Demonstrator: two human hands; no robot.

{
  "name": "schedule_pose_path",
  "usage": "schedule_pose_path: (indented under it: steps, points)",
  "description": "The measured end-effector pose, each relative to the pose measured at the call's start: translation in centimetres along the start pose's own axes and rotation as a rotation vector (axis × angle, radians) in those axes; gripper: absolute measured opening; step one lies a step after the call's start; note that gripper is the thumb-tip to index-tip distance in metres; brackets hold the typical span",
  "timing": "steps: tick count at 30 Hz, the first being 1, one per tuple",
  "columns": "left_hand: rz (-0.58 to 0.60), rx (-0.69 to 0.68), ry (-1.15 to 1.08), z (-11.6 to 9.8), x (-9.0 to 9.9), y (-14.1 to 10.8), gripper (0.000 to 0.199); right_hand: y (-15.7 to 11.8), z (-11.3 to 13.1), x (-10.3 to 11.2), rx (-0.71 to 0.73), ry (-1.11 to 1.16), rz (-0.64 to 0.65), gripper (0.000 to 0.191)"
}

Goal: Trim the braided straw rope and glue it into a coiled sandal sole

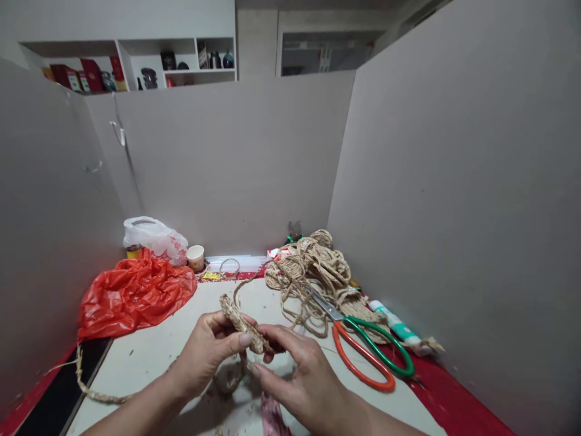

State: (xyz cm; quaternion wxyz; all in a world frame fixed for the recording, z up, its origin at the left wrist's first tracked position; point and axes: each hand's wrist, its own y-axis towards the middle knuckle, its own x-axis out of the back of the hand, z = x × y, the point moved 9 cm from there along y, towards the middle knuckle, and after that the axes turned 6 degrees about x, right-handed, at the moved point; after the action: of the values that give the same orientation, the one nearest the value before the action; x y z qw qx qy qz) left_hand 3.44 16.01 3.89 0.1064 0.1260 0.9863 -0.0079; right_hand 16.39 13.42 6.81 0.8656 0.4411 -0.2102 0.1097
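Note:
My left hand (213, 345) pinches a small coiled piece of braided straw rope (235, 316) between thumb and fingers, above the white board. My right hand (299, 363) has its fingers closed on the lower right end of the same piece; its fingertips are partly hidden behind it. From the piece a strand runs back toward the heap of straw rope (313, 260). Another length of rope (97, 395) passes under my left forearm to the left. Below my hands lies a pinkish object (273, 418), partly hidden.
Scissors (358, 345) with one orange and one green handle lie at right against the rope heap. A white and green tube (397, 324) is by the right partition. At left sit a red plastic bag (136, 290), a white bag (157, 239) and a paper cup (195, 257).

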Motion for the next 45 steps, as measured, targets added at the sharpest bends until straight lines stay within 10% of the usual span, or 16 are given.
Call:
schedule_pose_path:
  steps: [16, 24, 45]
  points:
    - [-0.083, -0.098, 0.023, -3.4, 1.5, -0.5, 0.024, 1.3, 1.6, 2.4, 0.208, -0.272, -0.009, 0.024]
    - [-0.078, -0.092, 0.157, -1.9, 1.3, -0.6, 0.025, 1.4, 2.1, 2.5, 0.21, -0.169, 0.028, 0.042]
    - [0.008, 0.042, 0.059, 0.3, 0.5, -0.1, 0.03, 1.0, 1.3, 2.5, 0.213, -0.073, -0.046, 0.016]
